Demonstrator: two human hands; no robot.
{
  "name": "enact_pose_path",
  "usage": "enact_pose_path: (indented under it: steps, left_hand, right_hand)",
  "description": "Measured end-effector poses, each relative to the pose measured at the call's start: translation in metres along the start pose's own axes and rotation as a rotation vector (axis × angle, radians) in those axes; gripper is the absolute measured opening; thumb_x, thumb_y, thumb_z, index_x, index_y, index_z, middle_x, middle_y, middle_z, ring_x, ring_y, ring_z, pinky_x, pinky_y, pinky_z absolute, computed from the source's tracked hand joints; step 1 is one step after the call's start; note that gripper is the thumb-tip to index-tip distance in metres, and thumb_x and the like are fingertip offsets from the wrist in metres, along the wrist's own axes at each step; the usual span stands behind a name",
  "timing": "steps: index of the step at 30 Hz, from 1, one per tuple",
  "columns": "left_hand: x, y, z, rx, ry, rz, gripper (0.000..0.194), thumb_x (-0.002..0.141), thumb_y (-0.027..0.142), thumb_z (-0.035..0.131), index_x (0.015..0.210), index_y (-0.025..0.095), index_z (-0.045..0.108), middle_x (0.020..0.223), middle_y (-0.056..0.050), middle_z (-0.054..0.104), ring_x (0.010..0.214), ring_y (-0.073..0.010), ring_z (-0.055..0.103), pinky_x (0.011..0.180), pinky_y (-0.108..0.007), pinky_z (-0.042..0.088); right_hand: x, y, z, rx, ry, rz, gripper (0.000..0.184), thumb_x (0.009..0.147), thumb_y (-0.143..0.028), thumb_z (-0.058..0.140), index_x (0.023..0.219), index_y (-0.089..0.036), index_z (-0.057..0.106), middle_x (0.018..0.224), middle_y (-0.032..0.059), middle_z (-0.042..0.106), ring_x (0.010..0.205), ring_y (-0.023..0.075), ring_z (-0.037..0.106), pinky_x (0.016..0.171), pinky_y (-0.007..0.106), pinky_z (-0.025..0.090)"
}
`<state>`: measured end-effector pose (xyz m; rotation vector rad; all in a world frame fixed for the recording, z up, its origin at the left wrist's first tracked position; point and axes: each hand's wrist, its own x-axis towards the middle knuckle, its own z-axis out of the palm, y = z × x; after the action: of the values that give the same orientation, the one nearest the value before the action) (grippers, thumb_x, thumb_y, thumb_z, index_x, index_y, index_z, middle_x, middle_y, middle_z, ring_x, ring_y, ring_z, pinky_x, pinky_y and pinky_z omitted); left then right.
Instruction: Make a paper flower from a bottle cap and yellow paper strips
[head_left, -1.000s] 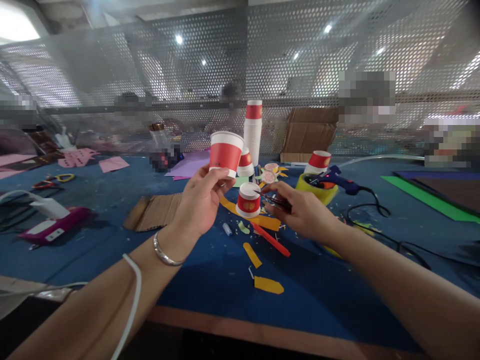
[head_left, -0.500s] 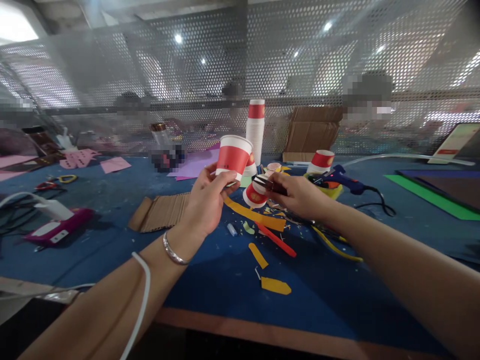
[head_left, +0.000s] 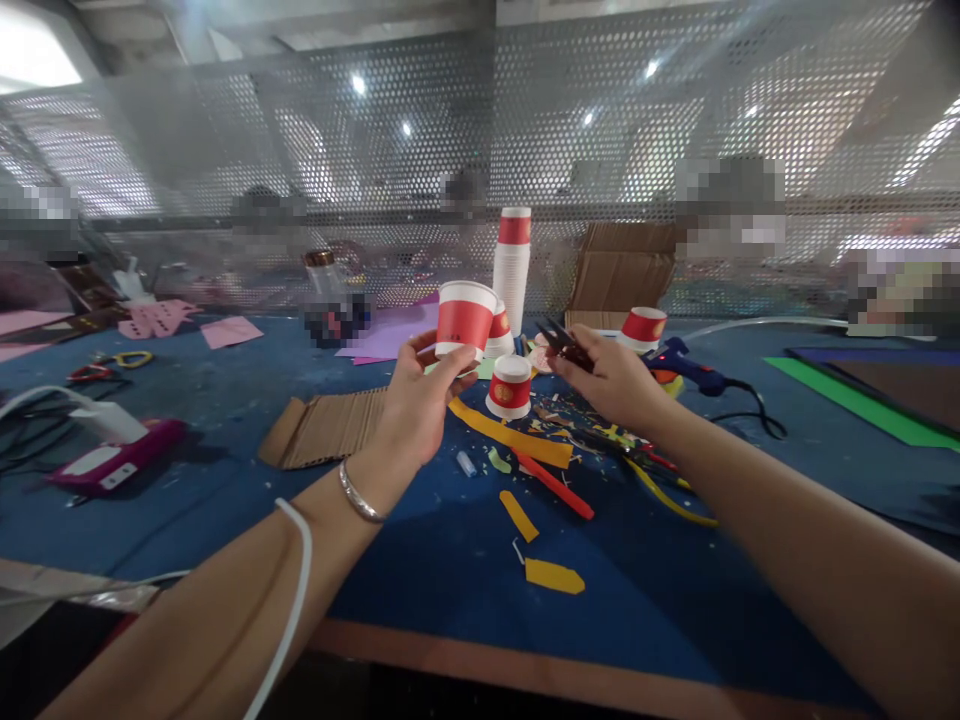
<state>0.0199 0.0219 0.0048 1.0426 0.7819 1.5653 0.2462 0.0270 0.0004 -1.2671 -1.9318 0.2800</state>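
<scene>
My left hand (head_left: 424,390) is wrapped round a red and white paper cup (head_left: 465,320), held with its rim up above the table. My right hand (head_left: 607,365) grips a dark tool (head_left: 562,342) with two narrow pointed prongs; its exact kind is unclear. To the right of the held cup, apart from it, the prongs point up and left. Between the hands, a second paper cup (head_left: 511,390) stands upside down on the table, touched by neither. Partly hidden behind the held cup is another paper cup (head_left: 499,325).
A tall stack of paper cups (head_left: 511,270) rises behind. A blue glue gun (head_left: 686,365) lies right, near a paper cup (head_left: 643,327). In front are a yellow paper strip (head_left: 517,437), a red pen-like stick (head_left: 555,487) and scraps. Cardboard (head_left: 330,430) lies left.
My right hand has moved right with the dark tool, away from the low cup. That cup was tilted and now stands level, upside down. The held cup has dropped slightly in view.
</scene>
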Motion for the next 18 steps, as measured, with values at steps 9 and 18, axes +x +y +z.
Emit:
enact_pose_path:
  steps: [9,18]
  left_hand:
    - [-0.023,-0.005,0.010,0.186,-0.219,-0.025,0.063,0.064,0.029,0.092,0.114,0.021,0.055,0.114,-0.006,0.063,0.092,-0.0185,0.067,0.080,-0.033,0.054]
    - [-0.026,-0.006,0.014,0.051,-0.252,-0.242,0.044,0.068,0.023,0.090,0.101,0.017,0.062,0.098,-0.006,0.068,0.088,-0.0183,0.068,0.082,-0.032,0.055]
  right_hand:
    - [-0.021,-0.021,-0.004,0.595,0.204,0.101,0.025,0.091,-0.045,0.067,0.093,-0.024,0.056,0.064,-0.0065,0.045,0.047,0.0086,0.037,0.042,0.026,0.028]
    - [-0.022,-0.020,-0.007,0.599,0.142,0.040,0.024,0.092,-0.042,0.069,0.089,-0.022,0.056,0.061,-0.0084,0.045,0.046,0.0067,0.037,0.044,0.026,0.028]
